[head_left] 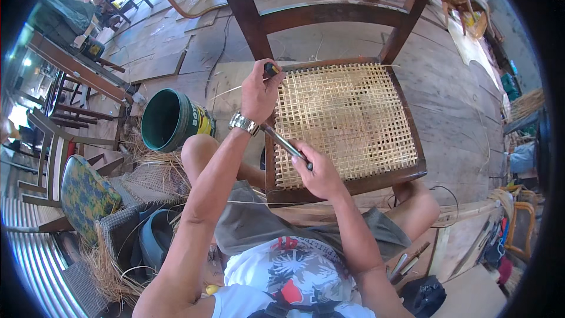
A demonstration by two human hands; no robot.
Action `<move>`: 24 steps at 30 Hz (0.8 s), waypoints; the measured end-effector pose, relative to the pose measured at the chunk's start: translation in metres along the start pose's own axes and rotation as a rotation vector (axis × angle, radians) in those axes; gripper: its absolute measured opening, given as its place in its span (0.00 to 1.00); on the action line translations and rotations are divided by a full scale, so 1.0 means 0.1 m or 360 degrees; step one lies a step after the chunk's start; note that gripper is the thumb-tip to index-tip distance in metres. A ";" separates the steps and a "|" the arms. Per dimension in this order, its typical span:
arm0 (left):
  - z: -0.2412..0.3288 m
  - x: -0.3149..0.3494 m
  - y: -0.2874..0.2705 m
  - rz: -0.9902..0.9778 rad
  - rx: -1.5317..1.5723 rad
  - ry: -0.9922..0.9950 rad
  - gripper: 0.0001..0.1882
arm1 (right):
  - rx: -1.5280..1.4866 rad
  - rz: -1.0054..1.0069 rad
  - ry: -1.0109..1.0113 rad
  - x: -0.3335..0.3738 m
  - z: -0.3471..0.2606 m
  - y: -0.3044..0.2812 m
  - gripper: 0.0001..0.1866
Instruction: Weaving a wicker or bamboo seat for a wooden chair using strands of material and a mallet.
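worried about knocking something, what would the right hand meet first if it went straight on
Most likely the left hand, just past the wristwatch, since the right hand points up and left in the picture. Depth is unclear, so it might pass above or below.

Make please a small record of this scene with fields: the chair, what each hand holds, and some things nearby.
Chair: dark wooden frame, woven cane seat
Left hand: at the seat's far-left corner, gripping a dark, yellow-marked handle
Right hand: gripping a metal-shafted tool
Worn: metal-banded watch, left arm
Left of chair: dark green bucket
Farther left: patterned cushion
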State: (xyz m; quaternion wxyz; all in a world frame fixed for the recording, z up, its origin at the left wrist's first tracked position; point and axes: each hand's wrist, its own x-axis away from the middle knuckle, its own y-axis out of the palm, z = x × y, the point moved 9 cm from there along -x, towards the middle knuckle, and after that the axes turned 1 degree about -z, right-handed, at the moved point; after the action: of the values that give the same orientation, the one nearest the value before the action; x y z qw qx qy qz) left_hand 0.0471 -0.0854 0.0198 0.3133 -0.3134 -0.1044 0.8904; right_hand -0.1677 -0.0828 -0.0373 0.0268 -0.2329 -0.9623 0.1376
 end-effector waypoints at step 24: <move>-0.06 -0.36 0.34 -0.0087 -0.0071 0.0010 0.13 | -0.0379 0.0767 0.0186 0.09 0.39 -0.74 0.24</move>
State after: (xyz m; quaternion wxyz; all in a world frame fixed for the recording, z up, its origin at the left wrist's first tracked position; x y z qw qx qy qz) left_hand 0.0561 -0.1346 0.0197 0.3308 -0.3201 -0.1318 0.8779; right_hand -0.2131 -0.1513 -0.0542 0.0212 -0.4642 -0.8854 0.0124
